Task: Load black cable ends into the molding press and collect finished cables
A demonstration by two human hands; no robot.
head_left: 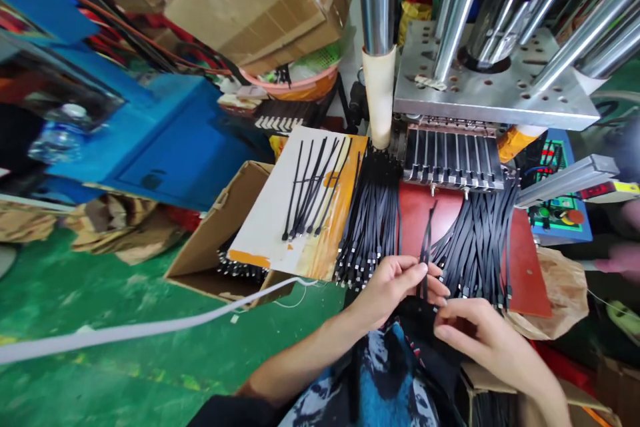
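Note:
My left hand (400,283) is closed in a pinch around a few short flat black cables (428,233), whose upper ends stick up over the red board. Close beside it, my right hand (480,333) has thumb and forefinger drawn together by the cables' lower ends; what lies between these fingertips is too small to make out. A thick bundle of black cables with metal plugs (373,220) hangs to the left of my hands. Another bundle of black cables (473,247) lies fanned out on the red board (533,273) to the right.
Ahead stands a press with a steel plate (500,107) above a slotted mould (453,157) holding black strips. Several cables lie on a white and orange board (265,213) at left, over a cardboard box (200,267). A control box (563,213) with buttons stands right.

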